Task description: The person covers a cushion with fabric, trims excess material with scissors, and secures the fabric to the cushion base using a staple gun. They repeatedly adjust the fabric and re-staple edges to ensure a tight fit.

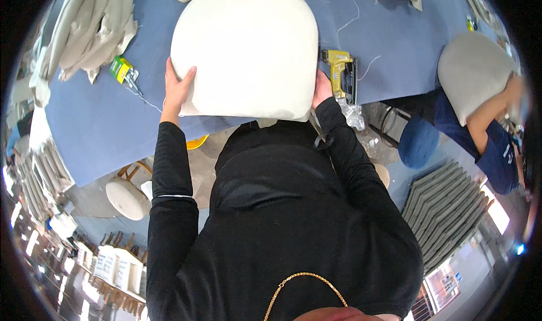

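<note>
I see the left hand [176, 91] and right hand [322, 88] gripping the cushion [245, 50] by its sides at the table's [395, 50] near edge. Its top looks fully covered; its hidden underside I can't judge. The stapler [339, 67] lies unheld.

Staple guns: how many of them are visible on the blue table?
1: the yellow staple gun, beside the right hand. The cushion or the fabric may hide others; a yellow-green item at far right is too small to tell.
</note>
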{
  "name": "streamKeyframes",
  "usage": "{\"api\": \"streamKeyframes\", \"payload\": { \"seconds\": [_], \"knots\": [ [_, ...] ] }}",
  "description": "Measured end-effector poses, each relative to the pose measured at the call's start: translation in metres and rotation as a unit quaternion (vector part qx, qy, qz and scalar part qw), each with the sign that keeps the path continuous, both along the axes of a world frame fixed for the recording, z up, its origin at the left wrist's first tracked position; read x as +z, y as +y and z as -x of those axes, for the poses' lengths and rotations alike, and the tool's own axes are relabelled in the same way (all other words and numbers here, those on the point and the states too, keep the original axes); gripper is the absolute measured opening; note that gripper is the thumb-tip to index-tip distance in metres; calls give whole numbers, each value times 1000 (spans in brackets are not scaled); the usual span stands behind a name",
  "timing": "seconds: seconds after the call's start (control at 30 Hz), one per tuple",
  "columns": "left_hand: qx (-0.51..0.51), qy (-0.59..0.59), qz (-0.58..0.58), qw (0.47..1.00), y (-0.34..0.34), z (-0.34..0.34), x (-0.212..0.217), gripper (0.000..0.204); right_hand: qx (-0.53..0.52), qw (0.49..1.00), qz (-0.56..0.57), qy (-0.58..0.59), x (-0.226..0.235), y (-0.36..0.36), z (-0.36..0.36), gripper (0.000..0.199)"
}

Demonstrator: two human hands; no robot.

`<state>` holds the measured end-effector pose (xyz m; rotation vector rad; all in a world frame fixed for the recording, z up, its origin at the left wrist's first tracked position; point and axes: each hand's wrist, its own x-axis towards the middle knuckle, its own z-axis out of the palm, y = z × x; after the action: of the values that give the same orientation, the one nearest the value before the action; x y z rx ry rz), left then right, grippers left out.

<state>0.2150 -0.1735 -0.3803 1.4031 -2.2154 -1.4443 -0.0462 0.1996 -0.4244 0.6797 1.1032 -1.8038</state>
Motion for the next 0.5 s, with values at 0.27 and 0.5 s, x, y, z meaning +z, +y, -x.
{"api": "streamKeyframes", "payload": {
  "seconds": [0.27,0.5],
  "knots": [
    [220,110,-219,944,-19,10,-7,75,29,993,65,91,68,1,3,49],
    [70,162,-417,892,7,85,42,62,111,896,154,402,291,-14,-12,74]
  ]
}}
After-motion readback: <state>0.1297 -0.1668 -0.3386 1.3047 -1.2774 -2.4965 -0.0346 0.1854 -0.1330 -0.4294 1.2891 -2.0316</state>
